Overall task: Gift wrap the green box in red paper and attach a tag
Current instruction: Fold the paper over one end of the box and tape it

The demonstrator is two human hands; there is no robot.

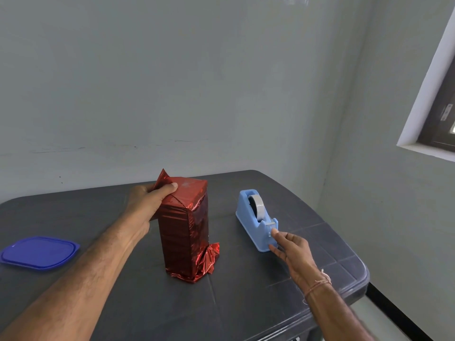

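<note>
Box point(184, 232) wrapped, ends loose, no tag; my left hand point(145, 205) grips top flap point(163, 179), right hand point(293, 249), fingers spread, touches tape dispenser point(251, 217) beside box

- Wrapping paper point(184, 232), mid-table: glossy metallic red, streaked with darker creases and bright glints.
- Tape dispenser point(251, 225), towards the table's right edge: light blue; its tape roll point(258, 205) is grey.
- Lid point(39, 252), at the table's left edge: deep blue, plain.
- Table point(246, 311): charcoal, with faint grid lines near its right edge.
- Wall point(172, 82): pale grey-green.
- Thread point(317, 286) on the right wrist: pale orange.
</note>
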